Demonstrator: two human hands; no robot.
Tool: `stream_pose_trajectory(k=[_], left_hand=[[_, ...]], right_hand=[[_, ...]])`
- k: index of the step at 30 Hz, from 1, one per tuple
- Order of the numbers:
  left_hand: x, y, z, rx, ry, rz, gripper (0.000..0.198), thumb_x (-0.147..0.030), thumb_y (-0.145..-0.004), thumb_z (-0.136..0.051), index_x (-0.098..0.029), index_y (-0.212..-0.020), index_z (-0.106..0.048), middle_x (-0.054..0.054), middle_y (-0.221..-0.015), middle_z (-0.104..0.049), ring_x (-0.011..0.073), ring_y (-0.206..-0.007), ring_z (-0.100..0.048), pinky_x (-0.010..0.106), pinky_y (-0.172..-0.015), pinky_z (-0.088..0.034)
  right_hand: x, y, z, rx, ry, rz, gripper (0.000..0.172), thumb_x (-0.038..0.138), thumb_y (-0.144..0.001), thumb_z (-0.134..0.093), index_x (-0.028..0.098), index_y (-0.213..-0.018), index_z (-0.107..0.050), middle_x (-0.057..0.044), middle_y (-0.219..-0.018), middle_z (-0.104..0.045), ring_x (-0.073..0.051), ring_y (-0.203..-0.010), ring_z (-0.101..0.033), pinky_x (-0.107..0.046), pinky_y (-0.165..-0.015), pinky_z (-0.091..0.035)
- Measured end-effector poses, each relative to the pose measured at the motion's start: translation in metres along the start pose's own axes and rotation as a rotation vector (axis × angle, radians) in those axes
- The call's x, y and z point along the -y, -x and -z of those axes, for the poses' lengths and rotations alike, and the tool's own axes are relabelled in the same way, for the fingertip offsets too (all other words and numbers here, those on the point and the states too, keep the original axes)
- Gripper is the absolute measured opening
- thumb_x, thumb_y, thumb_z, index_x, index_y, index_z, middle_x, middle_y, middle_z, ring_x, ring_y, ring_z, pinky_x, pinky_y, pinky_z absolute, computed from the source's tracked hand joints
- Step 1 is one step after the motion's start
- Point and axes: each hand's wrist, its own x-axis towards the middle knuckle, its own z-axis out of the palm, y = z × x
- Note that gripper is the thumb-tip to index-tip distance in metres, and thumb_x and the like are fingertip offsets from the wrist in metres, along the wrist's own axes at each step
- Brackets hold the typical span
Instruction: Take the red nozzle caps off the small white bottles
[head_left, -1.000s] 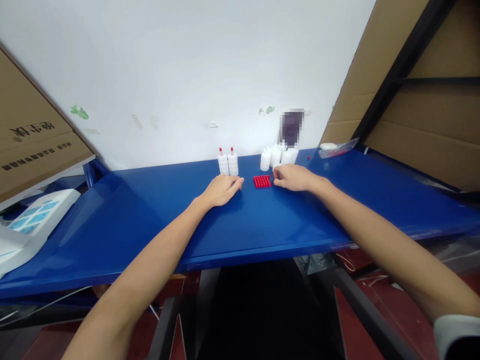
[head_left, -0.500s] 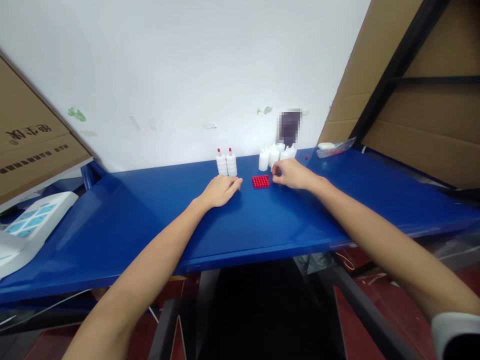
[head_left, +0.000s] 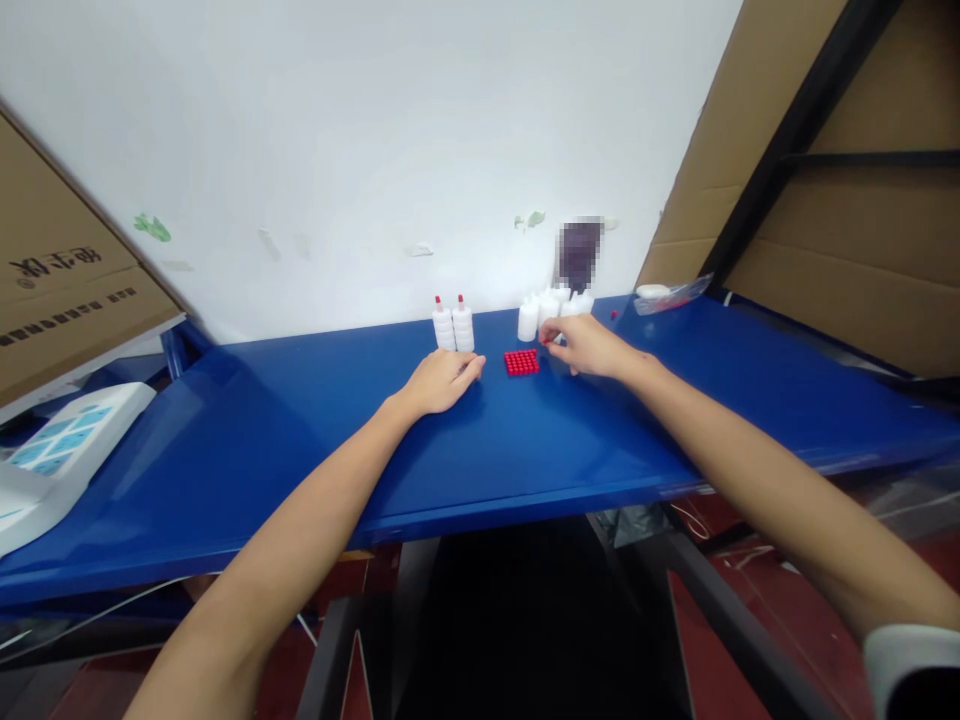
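Observation:
My left hand (head_left: 442, 382) lies on the table with its fingers loosely stretched, holding nothing that I can see. Just behind it stand two white squeeze bottles (head_left: 453, 328) with red tips, their lower parts partly covered by the hand. To its right is a neat block of small red caps (head_left: 521, 363) in rows. My right hand (head_left: 585, 345) is beside that block, in front of several white bottles (head_left: 528, 322) without red tips. Its thumb and forefinger pinch a tiny red cap (head_left: 545, 342), mostly hidden by the fingers.
A loose red cap (head_left: 614, 315) lies at the back right, near a clear plastic bag (head_left: 673, 295) with something white. A white device with blue panels (head_left: 67, 440) stands at the left end of the blue table (head_left: 480, 460). Cardboard (head_left: 60, 270) flanks the left side.
My right hand's fingertips have lifted slightly and shifted a little left, and red now shows between them. My left hand has stayed in place.

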Motion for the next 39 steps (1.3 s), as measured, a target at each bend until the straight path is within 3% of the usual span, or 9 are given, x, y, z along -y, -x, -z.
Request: stream_pose_trajectory(k=[5,8,11,18,27,32,39], left_hand=[[0.0,0.0,0.0,-0.001,-0.002,0.004,0.053,-0.046,-0.105,-0.03,-0.019,-0.079,-0.068,0.003,-0.078,-0.072,0.0189,-0.072,-0.064,0.03,-0.073,-0.043],[0.0,0.0,0.0,-0.001,-0.005,-0.002,0.053,-0.046,-0.105,-0.03,-0.019,-0.079,-0.067,0.003,-0.078,-0.072,0.0191,-0.072,-0.064,0.03,-0.072,-0.043],[0.0,0.0,0.0,0.002,-0.008,-0.002,0.053,-0.046,-0.105,-0.03,-0.019,-0.079,-0.068,0.003,-0.079,-0.073,0.0193,-0.073,-0.065,0.03,-0.073,-0.044],[0.0,0.0,0.0,0.0,-0.004,0.001,0.052,-0.045,-0.105,-0.031,-0.019,-0.078,-0.067,0.003,-0.078,-0.072,0.0192,-0.073,-0.065,0.03,-0.073,-0.043],[0.0,0.0,0.0,0.001,-0.01,-0.002,0.052,-0.045,-0.105,-0.031,-0.019,-0.079,-0.068,0.004,-0.078,-0.072,0.0188,-0.071,-0.064,0.03,-0.072,-0.043],[-0.001,0.0,0.0,0.003,-0.005,-0.002,0.053,-0.045,-0.105,-0.03,-0.019,-0.078,-0.067,0.003,-0.078,-0.072,0.0187,-0.071,-0.064,0.03,-0.072,-0.042],[-0.001,0.0,0.0,0.002,-0.02,0.01,0.053,-0.045,-0.105,-0.031,-0.018,-0.079,-0.069,0.004,-0.077,-0.072,0.0195,-0.072,-0.066,0.03,-0.073,-0.043]], right_hand=[[-0.002,-0.001,0.0,0.005,0.012,-0.003,0.014,0.018,-0.095,-0.056,0.017,-0.107,-0.062,-0.011,-0.116,-0.073,-0.009,-0.047,-0.059,-0.029,-0.059,-0.05],[-0.002,-0.004,0.0,0.008,0.099,0.051,0.008,0.018,-0.091,-0.062,0.016,-0.096,-0.068,-0.008,-0.101,-0.076,-0.016,-0.072,-0.069,-0.03,-0.075,-0.052],[-0.001,-0.006,-0.002,0.019,0.128,0.076,0.008,0.017,-0.087,-0.065,0.017,-0.09,-0.072,-0.006,-0.095,-0.077,-0.02,-0.088,-0.07,-0.031,-0.085,-0.051],[0.004,-0.003,-0.005,0.059,0.038,-0.02,0.02,0.01,-0.086,-0.061,0.014,-0.102,-0.071,-0.005,-0.091,-0.076,-0.012,-0.06,-0.064,-0.027,-0.067,-0.052],[-0.006,-0.006,-0.005,0.004,0.147,0.029,0.016,0.017,-0.086,-0.064,0.017,-0.102,-0.066,-0.005,-0.089,-0.074,-0.017,-0.077,-0.065,-0.027,-0.071,-0.046],[-0.006,-0.007,-0.004,0.057,0.243,0.023,0.008,0.02,-0.087,-0.06,0.018,-0.09,-0.068,-0.005,-0.082,-0.07,-0.018,-0.075,-0.062,-0.027,-0.068,-0.042],[-0.003,-0.006,-0.008,0.039,0.26,0.037,0.008,0.022,-0.089,-0.059,0.019,-0.089,-0.067,-0.004,-0.081,-0.069,-0.016,-0.071,-0.059,-0.028,-0.064,-0.038]])
